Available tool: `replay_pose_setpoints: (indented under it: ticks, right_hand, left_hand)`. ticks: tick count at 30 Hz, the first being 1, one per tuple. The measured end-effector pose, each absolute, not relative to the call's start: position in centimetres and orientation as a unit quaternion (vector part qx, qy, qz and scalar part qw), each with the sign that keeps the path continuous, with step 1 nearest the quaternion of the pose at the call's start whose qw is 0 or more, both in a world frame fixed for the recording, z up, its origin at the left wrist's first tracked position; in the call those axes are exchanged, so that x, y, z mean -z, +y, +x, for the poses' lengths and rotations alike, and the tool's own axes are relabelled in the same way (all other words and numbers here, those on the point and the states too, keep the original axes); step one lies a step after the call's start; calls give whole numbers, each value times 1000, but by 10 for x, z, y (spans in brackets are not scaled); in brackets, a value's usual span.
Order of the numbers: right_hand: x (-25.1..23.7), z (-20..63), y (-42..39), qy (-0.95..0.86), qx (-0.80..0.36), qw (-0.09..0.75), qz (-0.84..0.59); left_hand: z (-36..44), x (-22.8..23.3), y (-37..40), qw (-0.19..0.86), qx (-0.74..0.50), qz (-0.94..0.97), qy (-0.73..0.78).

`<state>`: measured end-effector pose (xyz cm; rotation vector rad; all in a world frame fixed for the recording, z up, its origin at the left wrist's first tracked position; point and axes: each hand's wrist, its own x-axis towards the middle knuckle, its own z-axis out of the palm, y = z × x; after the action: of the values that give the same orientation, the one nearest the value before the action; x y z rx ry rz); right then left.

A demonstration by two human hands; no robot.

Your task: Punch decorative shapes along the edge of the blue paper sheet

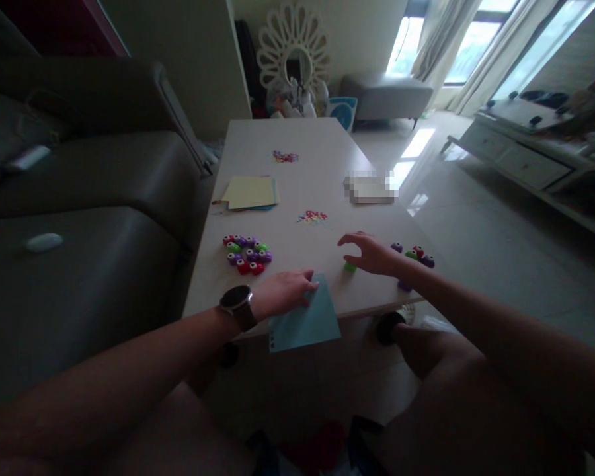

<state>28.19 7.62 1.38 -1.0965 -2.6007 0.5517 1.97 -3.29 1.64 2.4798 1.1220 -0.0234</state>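
My left hand point(288, 289), a watch on its wrist, presses its fingers on a light blue sheet of paper point(302, 327). The sheet hangs over the table's near edge, and small dark marks like punched holes line its lower left corner. Over the table to the right, my right hand point(369, 253) is open, thumb and fingers curved apart. Just under it sits a small green piece point(350, 267), partly covered. More small red, green and purple pieces with white tops, which look like craft punches point(416, 253), stand beyond my right wrist, partly hidden by the arm.
A cluster of similar coloured punches point(248, 254) stands left on the table point(322, 142). Behind lie a stack of coloured paper point(251, 192), two piles of tiny coloured bits point(313, 217) and a blurred pale block point(371, 190). A grey sofa point(94, 172) borders the left side.
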Motion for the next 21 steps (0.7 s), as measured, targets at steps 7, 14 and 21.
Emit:
replay_pose_setpoints:
  ticks: [7,14,21]
  right_hand:
    - [-13,292,79,-916,-176,15,-359]
    - [-19,284,73,-919,-192,58,-339]
    - [-38,262,44,-875,-339,146,-312]
  left_hand:
    - [21,-19,-37,153,42,898,411]
    - [26,-19,-35,127,8,891,436]
    - [28,-28,-30,122,-123,871,460]
